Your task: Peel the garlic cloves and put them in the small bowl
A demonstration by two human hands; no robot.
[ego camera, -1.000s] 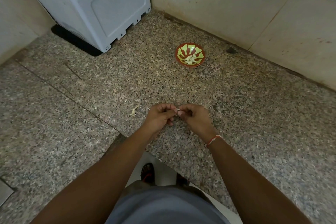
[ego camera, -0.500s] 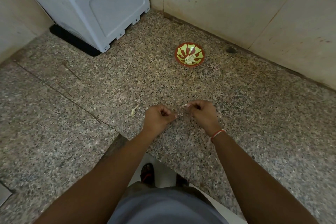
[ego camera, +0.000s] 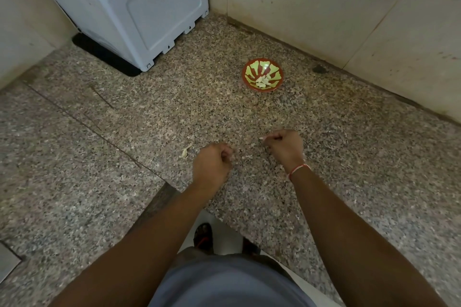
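Observation:
A small red and green bowl stands on the speckled granite counter near the back wall, with several peeled garlic cloves inside. My right hand is curled and pinches a small pale garlic clove at its fingertips, well in front of the bowl. My left hand hovers a little to the left of it as a loose fist, thumb against the index finger, with nothing visible in it. The two hands are apart.
A scrap of garlic skin lies on the counter left of my left hand. A white appliance fills the back left corner. Tiled walls close the back and right. The counter's front edge runs just below my wrists.
The hands were together at the clove and have pulled apart. The right hand moved right and toward the bowl with the clove, and the left hand stayed low.

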